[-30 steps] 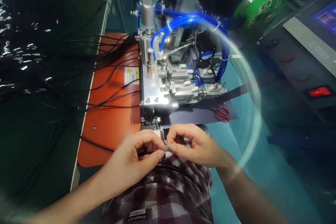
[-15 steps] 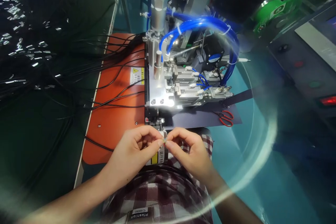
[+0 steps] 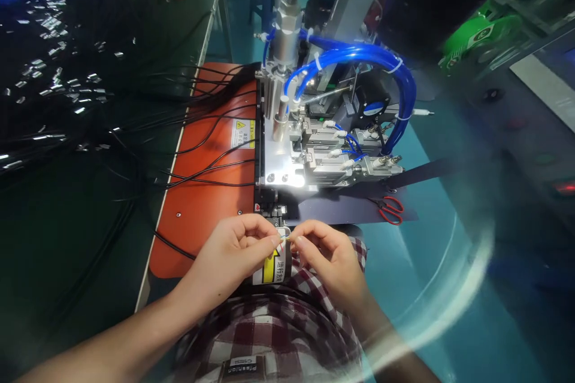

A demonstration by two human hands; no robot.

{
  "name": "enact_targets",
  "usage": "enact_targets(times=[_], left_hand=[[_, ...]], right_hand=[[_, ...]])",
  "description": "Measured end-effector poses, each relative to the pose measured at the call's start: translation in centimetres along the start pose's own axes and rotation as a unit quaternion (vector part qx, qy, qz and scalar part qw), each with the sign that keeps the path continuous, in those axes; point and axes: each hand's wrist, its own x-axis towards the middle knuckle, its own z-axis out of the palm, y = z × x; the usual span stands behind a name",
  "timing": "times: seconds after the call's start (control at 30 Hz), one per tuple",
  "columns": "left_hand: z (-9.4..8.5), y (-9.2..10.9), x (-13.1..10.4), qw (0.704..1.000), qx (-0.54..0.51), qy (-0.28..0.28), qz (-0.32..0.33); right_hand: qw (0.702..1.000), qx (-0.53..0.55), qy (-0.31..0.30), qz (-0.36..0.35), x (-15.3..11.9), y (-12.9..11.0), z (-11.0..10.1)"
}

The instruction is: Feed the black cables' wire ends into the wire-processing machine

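My left hand [image 3: 240,254] is pinched closed on thin coloured wires [image 3: 285,236], with bluish, yellowish and red strands showing at the fingertips. On the other side of a small gap, my right hand [image 3: 330,257] pinches the same wires between thumb and forefinger. Both hands hover in front of the machine, above my lap. Just under the fingers is a label [image 3: 279,269] with yellow and white areas. Where the wires run inside my left hand is hidden.
A metal machine [image 3: 287,161] with blue air tubes [image 3: 359,55] stands ahead. Black cables [image 3: 211,158] cross the orange board [image 3: 211,215] at left. Red-handled scissors [image 3: 390,210] lie on a dark sheet [image 3: 341,206]. A cable pile with shiny ends [image 3: 54,24] lies far left.
The fingertips have drawn slightly apart, and more of the coloured wires shows between them. The whole scene has shifted a little to the right in view.
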Motion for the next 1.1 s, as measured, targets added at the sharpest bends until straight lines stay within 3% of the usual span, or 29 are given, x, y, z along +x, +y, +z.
enact_targets(times=[0.27,0.47,0.73,1.1], left_hand=[[0.0,0.1,-0.1,0.999,0.013,-0.001,0.040],[-0.1,-0.3,-0.1,0.987,0.123,0.023,0.101],[-1.3,-1.0,0.8,0.895,0.349,0.039,0.274],[-4.0,-1.2,3.3,0.815,0.465,-0.004,0.347]], right_hand=[[0.997,-0.056,0.045,-0.029,0.2,-1.0,1.0],[0.999,-0.025,0.024,-0.015,0.1,-0.9,1.3],[0.999,0.005,0.053,-0.003,1.5,0.6,-0.4],[0.996,0.069,0.012,0.053,4.9,1.9,-0.7]])
